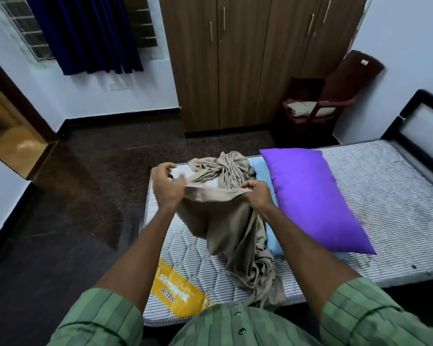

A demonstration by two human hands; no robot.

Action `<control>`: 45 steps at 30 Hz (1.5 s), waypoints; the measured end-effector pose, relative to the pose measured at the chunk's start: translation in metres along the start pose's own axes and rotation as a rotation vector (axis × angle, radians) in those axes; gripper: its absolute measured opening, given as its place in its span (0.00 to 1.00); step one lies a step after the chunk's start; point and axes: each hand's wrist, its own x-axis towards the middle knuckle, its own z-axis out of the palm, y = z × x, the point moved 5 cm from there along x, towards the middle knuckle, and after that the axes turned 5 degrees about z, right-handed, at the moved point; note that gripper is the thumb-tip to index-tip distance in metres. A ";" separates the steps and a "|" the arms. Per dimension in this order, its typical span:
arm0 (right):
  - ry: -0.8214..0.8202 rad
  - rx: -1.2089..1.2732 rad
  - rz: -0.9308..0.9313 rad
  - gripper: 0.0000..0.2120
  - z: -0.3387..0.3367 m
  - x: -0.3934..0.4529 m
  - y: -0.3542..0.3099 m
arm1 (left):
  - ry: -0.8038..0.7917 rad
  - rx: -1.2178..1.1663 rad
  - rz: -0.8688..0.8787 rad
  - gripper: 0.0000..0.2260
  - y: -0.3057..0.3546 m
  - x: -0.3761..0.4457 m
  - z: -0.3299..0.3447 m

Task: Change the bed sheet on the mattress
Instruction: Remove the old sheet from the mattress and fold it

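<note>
A beige bed sheet (233,228) lies crumpled on the bare striped mattress (390,196), with part of it lifted. My left hand (166,186) grips one end of the sheet's raised edge above the mattress's left end. My right hand (258,194) pinches the same edge a little to the right, so the hem stretches between both hands. The rest of the sheet hangs down and trails toward the near edge. A purple pillow (313,203) rests on a light blue pillow (273,236) just right of the sheet.
The bed's dark headboard (425,121) is at the right. A brown chair (320,101) with a folded beige cloth (308,108) stands beside a wooden wardrobe (248,61). Dark floor (85,183) spreads left of the bed. A yellow label (175,290) marks the mattress's near corner.
</note>
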 end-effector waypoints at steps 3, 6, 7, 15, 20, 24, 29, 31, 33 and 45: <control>-0.163 0.027 -0.118 0.10 0.003 -0.002 -0.031 | -0.497 -0.051 0.277 0.23 0.031 -0.016 0.049; -0.288 0.006 -0.231 0.14 0.004 -0.001 -0.058 | -0.830 -0.044 0.268 0.29 0.052 -0.035 0.086; -0.303 -0.006 -0.253 0.14 0.001 -0.001 -0.064 | -0.843 -0.013 0.273 0.25 0.057 -0.038 0.093; -0.148 -0.136 -0.333 0.12 -0.020 0.014 -0.069 | -0.714 0.059 0.265 0.08 0.067 -0.028 0.092; -0.103 -0.162 -0.346 0.11 -0.013 0.016 -0.068 | -0.887 -0.269 -0.066 0.18 0.069 -0.028 0.096; -0.151 -0.120 -0.382 0.04 -0.008 0.017 -0.071 | -0.941 -0.184 -0.099 0.15 0.077 -0.023 0.089; -0.286 -0.119 -0.305 0.15 0.002 0.022 -0.068 | -0.688 -0.073 0.056 0.08 0.086 -0.008 0.075; -0.399 -0.040 -0.242 0.18 0.004 0.014 -0.066 | -0.585 0.047 0.156 0.05 0.092 -0.003 0.071; -0.496 0.130 -0.191 0.13 0.004 0.004 -0.063 | -0.485 0.104 0.179 0.05 0.094 0.003 0.066; 0.071 0.260 -0.303 0.04 -0.041 0.002 -0.057 | -0.394 0.079 0.296 0.01 0.113 0.005 0.053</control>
